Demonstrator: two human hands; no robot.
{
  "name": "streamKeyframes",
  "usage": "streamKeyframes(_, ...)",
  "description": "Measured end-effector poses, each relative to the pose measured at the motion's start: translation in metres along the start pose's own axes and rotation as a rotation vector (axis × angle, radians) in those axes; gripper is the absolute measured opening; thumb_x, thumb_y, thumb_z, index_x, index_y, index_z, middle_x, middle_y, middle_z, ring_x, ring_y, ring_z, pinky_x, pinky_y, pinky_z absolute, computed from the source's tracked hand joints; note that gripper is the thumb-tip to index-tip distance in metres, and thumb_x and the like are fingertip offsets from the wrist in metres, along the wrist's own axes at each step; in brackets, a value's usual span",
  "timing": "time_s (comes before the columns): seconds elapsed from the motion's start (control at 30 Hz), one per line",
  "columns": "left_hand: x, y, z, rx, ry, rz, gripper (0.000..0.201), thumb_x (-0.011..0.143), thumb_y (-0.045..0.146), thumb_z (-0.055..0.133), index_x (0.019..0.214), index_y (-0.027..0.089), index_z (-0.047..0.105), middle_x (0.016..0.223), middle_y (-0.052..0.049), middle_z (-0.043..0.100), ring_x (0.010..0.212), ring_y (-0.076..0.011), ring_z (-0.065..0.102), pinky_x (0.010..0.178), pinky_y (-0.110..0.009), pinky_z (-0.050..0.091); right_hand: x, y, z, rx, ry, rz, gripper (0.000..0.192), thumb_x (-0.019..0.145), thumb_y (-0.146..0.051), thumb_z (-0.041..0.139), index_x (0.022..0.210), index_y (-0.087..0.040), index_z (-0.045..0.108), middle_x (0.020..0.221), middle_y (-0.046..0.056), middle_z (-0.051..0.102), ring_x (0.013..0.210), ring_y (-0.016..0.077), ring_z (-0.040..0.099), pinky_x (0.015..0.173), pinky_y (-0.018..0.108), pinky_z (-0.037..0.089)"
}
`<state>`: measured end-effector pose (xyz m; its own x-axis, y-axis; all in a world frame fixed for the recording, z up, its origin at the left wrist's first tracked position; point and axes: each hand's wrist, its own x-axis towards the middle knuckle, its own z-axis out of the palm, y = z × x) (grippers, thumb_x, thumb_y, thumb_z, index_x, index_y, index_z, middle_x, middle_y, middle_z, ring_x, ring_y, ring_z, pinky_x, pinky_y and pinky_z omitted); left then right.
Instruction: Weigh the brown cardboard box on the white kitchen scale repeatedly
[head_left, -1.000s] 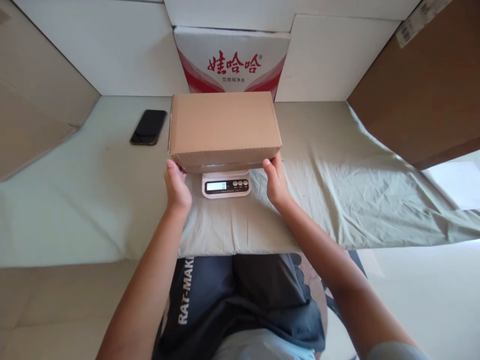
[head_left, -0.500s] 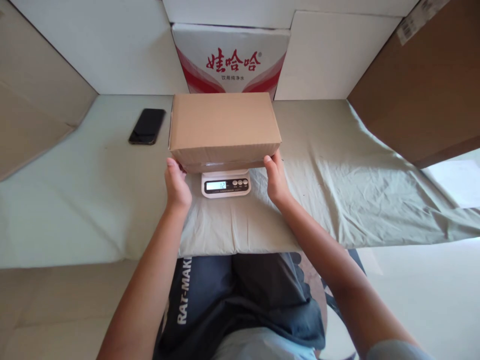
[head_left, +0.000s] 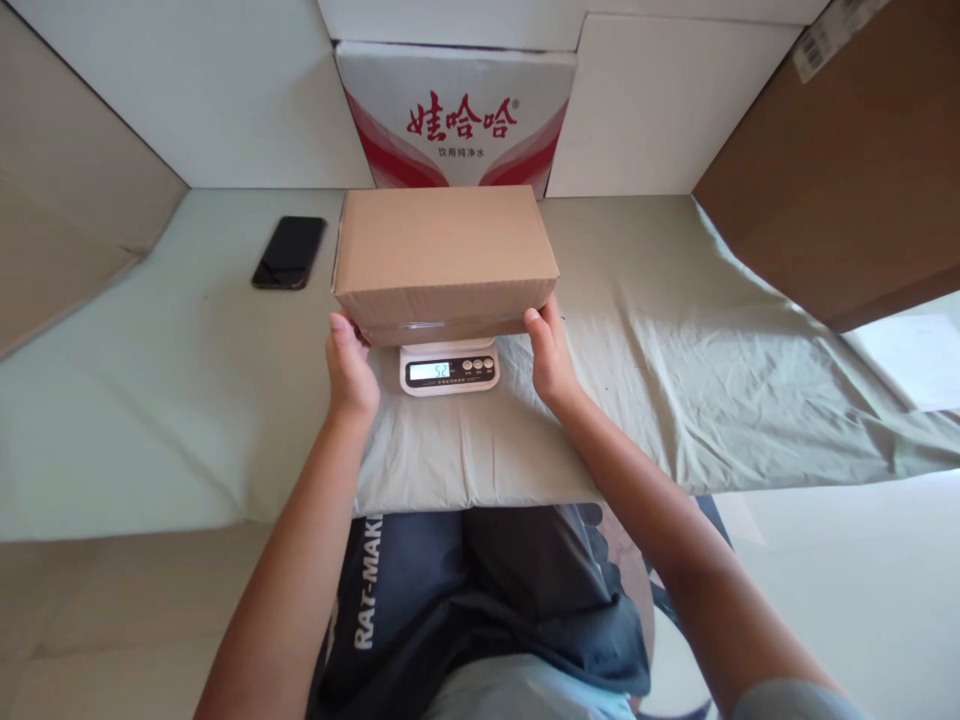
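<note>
Here's a plain brown cardboard box (head_left: 445, 255) sitting on top of a small white digital kitchen scale (head_left: 449, 368), with only the scale's front panel and lit display poking out from under the box's near edge; the display shows digits, though they are too small to read with any confidence. The left hand (head_left: 349, 372) is cupped against the box's lower left near corner, fingers curled up onto the side, and the right hand (head_left: 550, 356) mirrors it at the lower right near corner, thumb up along the edge. Both hands are clamped on the box from opposite ends, well apart from each other, though how much of its weight they carry and how much the scale takes cannot be told. By the look of it, this is a stiff corrugated carton, closed flat on top with crisp edges, so it should hold its shape under a side squeeze; the surface is dry and matte, not slippery. It overhangs the scale on every side, so it could tip if pressed at one end. The bottom corners, where the hands already are, look like the firmest places to hold. Weight is hard to judge, but the hands look relaxed. Around it: a grey-green cloth (head_left: 675, 330) spread over the table, a dark phone (head_left: 289, 252) lying to the left, and a red-and-white printed carton (head_left: 457, 115) standing just behind.
</note>
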<state>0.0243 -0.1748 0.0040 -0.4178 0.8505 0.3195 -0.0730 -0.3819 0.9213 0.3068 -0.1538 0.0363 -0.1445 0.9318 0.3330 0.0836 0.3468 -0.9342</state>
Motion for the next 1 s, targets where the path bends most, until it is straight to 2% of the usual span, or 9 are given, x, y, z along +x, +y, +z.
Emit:
streamKeyframes(0.17,0.0,0.002,0.003,-0.017,0.001,0.011,0.089,0.103,0.11,0.07,0.133,0.029,0.093,0.147,-0.017,0.092,0.166,-0.0418,0.076,0.132,-0.05,0.067,-0.002,0.005,-0.002,0.006,0.005,-0.016,0.11,0.103,-0.113,0.055,0.182,-0.037,0.063,0.19,0.013,0.073,0.192,0.0434,0.053,0.165,0.069,0.038)
streamKeyframes(0.27,0.002,0.004,0.001,-0.033,0.018,-0.006,0.106,0.096,0.118,0.065,0.14,0.026,0.091,0.154,-0.019,0.09,0.169,-0.0447,0.072,0.137,-0.057,0.061,-0.001,0.015,-0.003,0.056,0.012,-0.025,0.114,0.1,-0.115,0.059,0.184,-0.039,0.061,0.197,0.011,0.066,0.199,0.0432,0.041,0.167,0.07,0.033)
streamKeyframes(0.33,0.007,0.005,-0.004,-0.038,0.009,-0.011,0.12,0.092,0.126,0.054,0.148,0.025,0.087,0.165,-0.019,0.085,0.177,-0.0462,0.064,0.145,-0.061,0.052,0.001,0.021,-0.004,0.096,0.074,-0.013,0.116,0.098,-0.115,0.061,0.188,-0.043,0.055,0.205,0.006,0.056,0.203,0.0421,0.031,0.169,0.07,0.028)
streamKeyframes(0.43,0.013,0.005,-0.013,-0.062,0.019,-0.045,0.13,0.087,0.132,0.046,0.154,0.025,0.08,0.184,-0.02,0.073,0.186,-0.0468,0.052,0.152,-0.063,0.041,0.004,0.026,-0.007,0.148,0.236,0.029,0.117,0.098,-0.113,0.061,0.194,-0.046,0.046,0.213,0.001,0.041,0.207,0.0411,0.018,0.17,0.073,0.02)
streamKeyframes(0.53,0.016,0.006,-0.014,-0.075,0.048,-0.061,0.139,0.084,0.134,0.043,0.158,0.021,0.075,0.195,-0.027,0.061,0.189,-0.0499,0.049,0.155,-0.066,0.038,0.005,0.026,-0.011,0.173,0.314,0.055,0.114,0.101,-0.109,0.059,0.194,-0.045,0.046,0.215,0.001,0.037,0.209,0.0386,0.013,0.171,0.071,0.017)
streamKeyframes(0.63,0.014,0.01,-0.009,-0.056,0.065,-0.066,0.149,0.081,0.135,0.042,0.163,0.016,0.072,0.196,-0.034,0.057,0.19,-0.0539,0.048,0.156,-0.069,0.038,0.004,0.026,-0.013,0.182,0.314,0.059,0.11,0.104,-0.107,0.055,0.194,-0.044,0.047,0.215,0.001,0.038,0.209,0.0361,0.014,0.171,0.069,0.018)
streamKeyframes(0.7,0.013,0.011,-0.007,-0.045,0.075,-0.073,0.152,0.078,0.136,0.042,0.165,0.014,0.072,0.196,-0.035,0.056,0.19,-0.055,0.048,0.156,-0.069,0.038,0.003,0.027,-0.011,0.191,0.313,0.061,0.11,0.105,-0.106,0.054,0.194,-0.042,0.048,0.215,0.002,0.038,0.208,0.0359,0.017,0.171,0.07,0.019)
streamKeyframes(0.87,0.014,0.01,-0.007,-0.038,0.083,-0.073,0.151,0.075,0.138,0.041,0.163,0.02,0.077,0.196,-0.029,0.059,0.19,-0.0526,0.049,0.157,-0.067,0.039,0.005,0.031,-0.006,0.274,0.32,0.08,0.107,0.098,-0.105,0.067,0.185,-0.044,0.059,0.209,0.002,0.049,0.204,0.0389,0.032,0.17,0.072,0.022)
streamKeyframes(1.0,0.013,0.01,-0.006,-0.019,0.074,-0.049,0.142,0.078,0.136,0.039,0.153,0.024,0.082,0.185,-0.027,0.071,0.184,-0.0526,0.056,0.153,-0.071,0.042,0.006,0.031,-0.008,0.272,0.257,0.05,0.098,0.098,-0.105,0.07,0.175,-0.045,0.07,0.2,0.001,0.062,0.199,0.0409,0.043,0.168,0.075,0.028)
